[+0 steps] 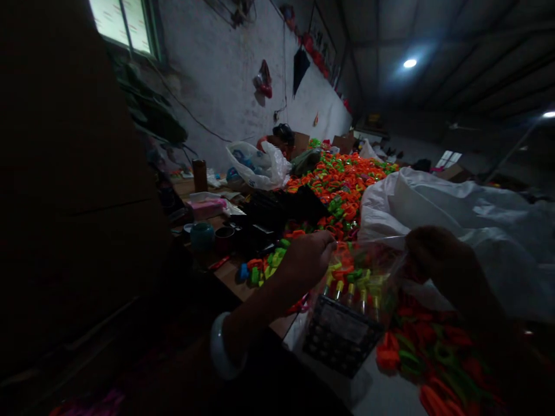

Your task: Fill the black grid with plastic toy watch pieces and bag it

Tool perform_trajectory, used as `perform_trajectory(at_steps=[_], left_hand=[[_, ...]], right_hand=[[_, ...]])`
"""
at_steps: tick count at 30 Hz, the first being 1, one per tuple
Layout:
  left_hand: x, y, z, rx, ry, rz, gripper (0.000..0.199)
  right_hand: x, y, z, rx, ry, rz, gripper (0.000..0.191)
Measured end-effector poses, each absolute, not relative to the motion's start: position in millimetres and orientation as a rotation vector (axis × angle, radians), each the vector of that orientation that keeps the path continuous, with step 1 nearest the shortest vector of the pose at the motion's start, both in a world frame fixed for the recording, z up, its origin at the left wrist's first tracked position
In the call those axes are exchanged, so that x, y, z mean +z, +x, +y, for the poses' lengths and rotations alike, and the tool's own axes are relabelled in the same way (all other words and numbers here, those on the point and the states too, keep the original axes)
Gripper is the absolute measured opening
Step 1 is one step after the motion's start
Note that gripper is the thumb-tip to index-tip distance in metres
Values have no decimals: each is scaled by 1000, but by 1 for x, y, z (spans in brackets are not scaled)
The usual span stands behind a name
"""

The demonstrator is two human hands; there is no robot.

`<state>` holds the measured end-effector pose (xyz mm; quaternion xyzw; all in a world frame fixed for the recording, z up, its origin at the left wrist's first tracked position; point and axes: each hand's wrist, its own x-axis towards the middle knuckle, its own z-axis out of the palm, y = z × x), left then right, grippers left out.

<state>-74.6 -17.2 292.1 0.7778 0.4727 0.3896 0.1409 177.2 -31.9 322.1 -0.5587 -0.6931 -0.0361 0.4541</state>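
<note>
My left hand (313, 257), with a pale bracelet on its wrist, pinches one top corner of a clear plastic bag (368, 245). The other top corner is gripped in my right hand (433, 248), so the bag's mouth is stretched between them. Below the mouth, small clear tubes with yellow tops (350, 292) stand in a row at a dark box with a grid of holes (342, 335). The bag appears to be around the tubes; how far down it covers the box is too dark to tell.
A heap of orange and green plastic pieces (342, 179) spreads across the table. White sacking (433, 196) bulges on the right. More pieces (433, 346) lie at lower right. To the left are black plastic (281, 211), a teal jar (202, 236) and a brown cylinder (199, 175).
</note>
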Motion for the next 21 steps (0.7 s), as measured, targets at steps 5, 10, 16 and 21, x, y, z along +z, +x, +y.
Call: perform_trajectory(at_steps=[5, 10, 16, 21], left_hand=[[268, -44, -3, 1090, 2293, 1354, 18], [262, -33, -4, 1064, 2344, 1388, 22], [244, -45, -51, 1391, 2766, 987, 21], [208, -61, -76, 1062, 3154, 592, 32]], right_hand=[[294, 192, -44, -256, -1432, -1744, 24], [253, 151, -89, -368, -1132, -2113, 24], [214, 134, -88, 18, -1361, -2333, 36], [212, 132, -81, 131, -1362, -2386, 22]])
